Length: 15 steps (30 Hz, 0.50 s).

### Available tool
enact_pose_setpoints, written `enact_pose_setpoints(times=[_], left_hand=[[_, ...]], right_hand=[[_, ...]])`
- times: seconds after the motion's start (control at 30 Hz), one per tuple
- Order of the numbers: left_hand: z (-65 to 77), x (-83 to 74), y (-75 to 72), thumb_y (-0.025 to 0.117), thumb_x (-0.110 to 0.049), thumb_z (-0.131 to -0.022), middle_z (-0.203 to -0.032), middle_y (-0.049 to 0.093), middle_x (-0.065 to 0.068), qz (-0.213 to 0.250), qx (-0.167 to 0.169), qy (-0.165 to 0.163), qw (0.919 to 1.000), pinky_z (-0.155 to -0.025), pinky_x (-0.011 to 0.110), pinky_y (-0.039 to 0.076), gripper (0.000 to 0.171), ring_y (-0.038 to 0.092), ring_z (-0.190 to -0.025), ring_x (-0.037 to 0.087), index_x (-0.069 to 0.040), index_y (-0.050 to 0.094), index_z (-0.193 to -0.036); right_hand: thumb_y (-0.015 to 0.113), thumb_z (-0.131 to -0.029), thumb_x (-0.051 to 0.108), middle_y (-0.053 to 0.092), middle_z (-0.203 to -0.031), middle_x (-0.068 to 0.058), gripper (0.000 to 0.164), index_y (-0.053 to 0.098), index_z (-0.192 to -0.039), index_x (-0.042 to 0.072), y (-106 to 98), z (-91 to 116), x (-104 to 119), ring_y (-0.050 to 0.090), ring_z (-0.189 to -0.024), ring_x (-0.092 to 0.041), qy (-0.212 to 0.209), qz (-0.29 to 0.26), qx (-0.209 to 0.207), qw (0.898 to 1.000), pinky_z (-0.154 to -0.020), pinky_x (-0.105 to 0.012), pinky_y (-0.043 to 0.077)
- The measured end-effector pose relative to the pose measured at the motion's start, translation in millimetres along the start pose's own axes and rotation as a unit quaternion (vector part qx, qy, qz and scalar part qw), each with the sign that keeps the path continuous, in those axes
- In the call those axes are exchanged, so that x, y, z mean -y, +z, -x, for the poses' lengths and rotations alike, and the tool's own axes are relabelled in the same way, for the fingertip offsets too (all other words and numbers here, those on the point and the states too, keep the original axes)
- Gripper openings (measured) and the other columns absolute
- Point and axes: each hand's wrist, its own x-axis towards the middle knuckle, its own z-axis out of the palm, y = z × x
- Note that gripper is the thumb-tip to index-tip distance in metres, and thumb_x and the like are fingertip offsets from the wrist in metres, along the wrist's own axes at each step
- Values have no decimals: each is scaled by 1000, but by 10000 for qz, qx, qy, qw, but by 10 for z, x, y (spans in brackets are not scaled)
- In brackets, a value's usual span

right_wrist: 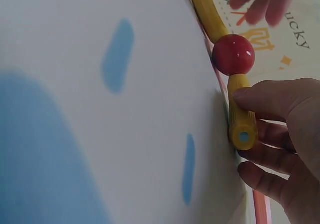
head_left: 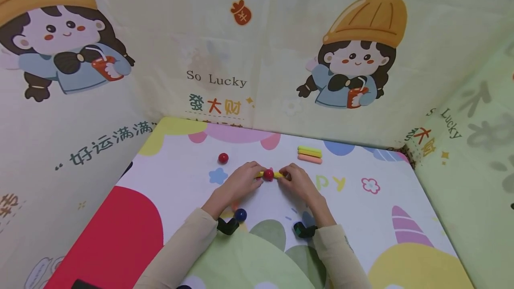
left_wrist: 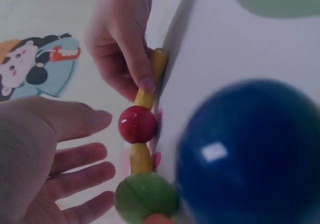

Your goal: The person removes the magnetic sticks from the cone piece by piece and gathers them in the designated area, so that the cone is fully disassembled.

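A glossy red ball (head_left: 268, 175) has a yellow rod on either side of it. My right hand (head_left: 298, 182) pinches the right-hand yellow rod (right_wrist: 242, 109) between thumb and fingers; that rod's end shows a round hole. At the far end of the left-hand yellow rod (left_wrist: 141, 156) is a green ball (left_wrist: 145, 196), with a reddish piece partly in view below it. My left hand (head_left: 240, 181) is beside this end, its fingertips close to the green ball and its thumb apart from the rod in the left wrist view.
Another red ball (head_left: 223, 158) lies beyond my left hand. A dark blue ball (head_left: 240, 215) is near my left wrist. Yellow and pink rods (head_left: 309, 154) lie side by side at the back right. Printed cloth walls (head_left: 281, 57) rise behind the patterned table (head_left: 345, 213).
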Motion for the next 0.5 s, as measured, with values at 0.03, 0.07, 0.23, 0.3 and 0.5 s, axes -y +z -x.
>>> enact_pose_setpoints(times=[0.03, 0.07, 0.23, 0.3, 0.5], left_hand=[[-42, -1, 7, 67, -23, -96, -131, 63, 5, 28, -10, -27, 10000, -109, 38, 48, 41, 58, -124, 22, -13, 62, -136], [-80, -1, 16, 66, -22, -96, -131, 63, 5, 40, -9, -37, 10000, -109, 38, 48, 41, 58, -124, 22, -13, 62, -136], [-231, -4, 73, 66, -24, -97, -130, 63, 6, 100, 176, -195, 9996, -108, 38, 48, 42, 59, -121, 22, -12, 61, -137], [-270, -1, 102, 66, -25, -97, -128, 64, 6, 79, 248, -200, 9995, -106, 37, 50, 42, 60, -117, 20, -11, 61, -137], [-333, 10, 161, 67, -23, -97, -121, 67, 6, 15, 235, -74, 9997, -101, 35, 52, 38, 61, -110, 20, -11, 65, -133]], right_hand=[[75, -90, 20, 65, -100, -4, 28, 72, -116, 9, 1, -8, 1, 56, -87, -16, 16, 10, -5, 10000, -84, -34, 54], [75, -90, 20, 65, -100, -4, 28, 72, -116, 9, 2, -16, 3, 56, -86, -17, 8, 33, -15, 10000, -84, -34, 54], [75, -91, 21, 66, -101, -5, 29, 72, -117, 8, 15, -32, 23, 57, -87, -17, -96, 74, -20, 9999, -84, -34, 54], [74, -91, 21, 66, -102, -5, 30, 72, -118, 9, 19, -29, 31, 57, -87, -17, -138, 71, -30, 9999, -85, -34, 55], [74, -91, 22, 65, -101, -4, 28, 73, -117, 9, 27, -19, 41, 56, -86, -16, -184, 65, -78, 9998, -84, -34, 54]])
